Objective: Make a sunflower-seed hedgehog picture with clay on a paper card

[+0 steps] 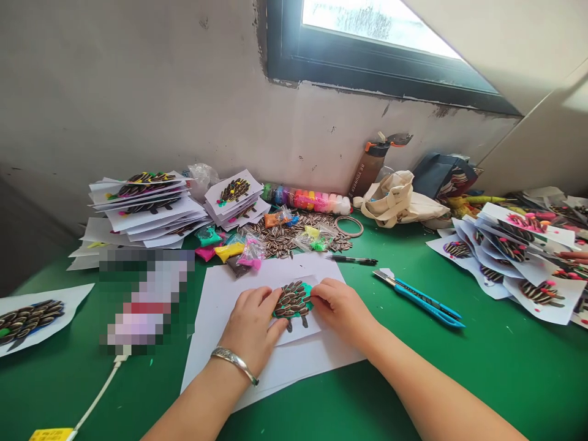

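Observation:
A small white card bears a hedgehog-like shape of striped seeds [292,299] on green clay, with dark legs below. It lies on larger white sheets [215,306]. My left hand [252,324], with a silver bangle at the wrist, rests on the card's left side, thumb and fingers apart at the edge of the seeds. On the right, my right hand [342,311] has its fingers pressed together at the green clay edge; what they pinch, if anything, is too small to make out.
Seeds [275,237] and clay packets [229,251] lie behind the sheets. A blue cutter [422,300] and black pen [353,260] are to the right. Card stacks [151,211] stand left, more cards [509,251] right, near another person's fingers. A cable [98,395] runs front left.

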{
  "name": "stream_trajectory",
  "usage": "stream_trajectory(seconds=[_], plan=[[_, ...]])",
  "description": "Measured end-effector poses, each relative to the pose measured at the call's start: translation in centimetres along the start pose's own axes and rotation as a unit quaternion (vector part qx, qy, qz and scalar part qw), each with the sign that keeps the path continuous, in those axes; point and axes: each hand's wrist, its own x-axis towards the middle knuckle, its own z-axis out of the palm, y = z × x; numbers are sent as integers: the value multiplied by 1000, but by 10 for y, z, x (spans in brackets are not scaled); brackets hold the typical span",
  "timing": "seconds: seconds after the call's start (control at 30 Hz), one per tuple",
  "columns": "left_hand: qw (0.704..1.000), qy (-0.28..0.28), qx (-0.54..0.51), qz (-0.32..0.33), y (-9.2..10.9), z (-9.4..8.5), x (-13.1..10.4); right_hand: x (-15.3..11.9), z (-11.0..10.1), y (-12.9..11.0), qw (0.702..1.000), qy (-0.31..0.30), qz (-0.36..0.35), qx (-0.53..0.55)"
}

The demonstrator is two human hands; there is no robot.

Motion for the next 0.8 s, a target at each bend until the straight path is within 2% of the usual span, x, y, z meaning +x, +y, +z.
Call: stream_trajectory(seconds=[0.3, 0.4, 0.53, 0.67, 0.8], plan=[[1000, -12, 0, -9, 2, -2, 0, 1, 3, -7, 998, 1, -31, -53], [1000, -14, 0, -6, 2, -2, 0, 1, 1, -2, 1000, 2, -19, -12], [1000, -4, -5, -5, 1, -2, 0, 5, -6, 9, 995, 33, 25, 87], [1000, -5, -8, -10, 2, -3, -1, 28, -11, 9, 997, 44, 37, 52], [1000, -14, -8, -19, 4, -6, -2, 73, -6, 2, 999, 33, 15, -8]])
